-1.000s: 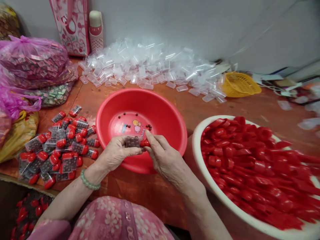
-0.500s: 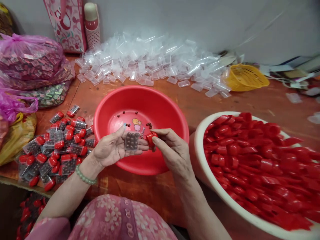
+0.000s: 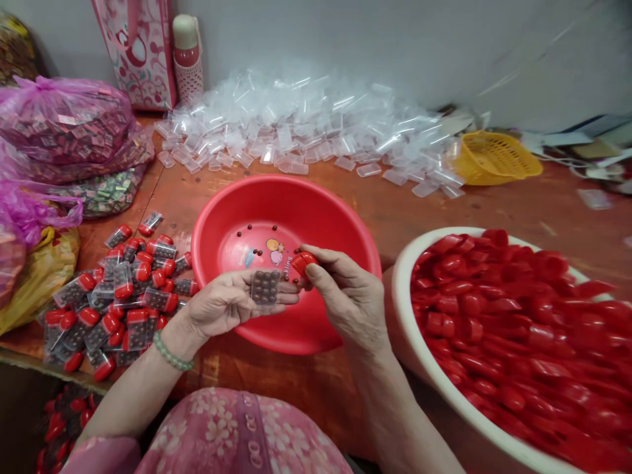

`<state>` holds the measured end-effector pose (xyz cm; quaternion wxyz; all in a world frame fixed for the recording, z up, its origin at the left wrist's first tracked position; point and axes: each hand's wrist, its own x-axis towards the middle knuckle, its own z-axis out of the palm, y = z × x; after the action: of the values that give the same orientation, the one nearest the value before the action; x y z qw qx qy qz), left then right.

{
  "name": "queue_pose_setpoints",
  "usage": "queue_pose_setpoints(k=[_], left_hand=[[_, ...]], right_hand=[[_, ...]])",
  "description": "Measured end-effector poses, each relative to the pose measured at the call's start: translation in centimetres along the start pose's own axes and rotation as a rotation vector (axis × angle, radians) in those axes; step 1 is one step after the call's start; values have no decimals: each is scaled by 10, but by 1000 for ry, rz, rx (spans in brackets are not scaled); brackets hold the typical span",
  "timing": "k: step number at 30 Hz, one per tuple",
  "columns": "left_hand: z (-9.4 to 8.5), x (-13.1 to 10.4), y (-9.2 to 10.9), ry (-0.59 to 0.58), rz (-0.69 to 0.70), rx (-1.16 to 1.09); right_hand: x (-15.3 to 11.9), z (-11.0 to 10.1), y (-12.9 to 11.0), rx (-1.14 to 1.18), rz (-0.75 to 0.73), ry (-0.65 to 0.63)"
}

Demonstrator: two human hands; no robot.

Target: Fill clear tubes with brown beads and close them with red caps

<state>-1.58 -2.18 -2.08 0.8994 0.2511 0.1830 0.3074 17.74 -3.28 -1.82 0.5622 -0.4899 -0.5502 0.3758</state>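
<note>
On the palm and fingers of my left hand (image 3: 224, 306) lies a clear box (image 3: 265, 288) filled with dark round beads. My right hand (image 3: 345, 289) pinches a red cap (image 3: 303, 263) between thumb and fingers, just right of the box and apart from it. Both hands are over the near part of a red basin (image 3: 340, 220), whose floor holds a few loose dark beads (image 3: 257, 252). Left of the basin is a pile of bead-filled boxes with red caps (image 3: 123, 283). A white tub (image 3: 402, 283) at the right is heaped with red caps (image 3: 518, 329).
Many clear boxes (image 3: 296, 131) are heaped along the wall, beside a yellow basket (image 3: 494, 158). Purple plastic bags (image 3: 64, 118) full of small pieces stand at the left. Behind them are a pink patterned bag (image 3: 143, 59) and a flask (image 3: 186, 59).
The whole view has shifted slightly, so things sit a little further right and lower. The red cap has turned between my right fingers. My left hand still bears the box.
</note>
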Motion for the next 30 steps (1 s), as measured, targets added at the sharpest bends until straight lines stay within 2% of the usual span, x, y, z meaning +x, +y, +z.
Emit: queue_pose_setpoints(k=[6, 13, 22, 26, 30], left_hand=[[0, -3, -3, 19, 33, 57], [-3, -3, -6, 96, 143, 192], [-6, -6, -4, 111, 155, 228], [-6, -6, -2, 113, 177, 350], [-2, -5, 3, 144, 154, 449]], right_hand=[[5, 6, -6, -71, -71, -46], [15, 23, -19, -200, -168, -181], [19, 27, -19, -309, -170, -260], [15, 23, -13, -324, -169, -259], [13, 25, -13, -306, -204, -168]])
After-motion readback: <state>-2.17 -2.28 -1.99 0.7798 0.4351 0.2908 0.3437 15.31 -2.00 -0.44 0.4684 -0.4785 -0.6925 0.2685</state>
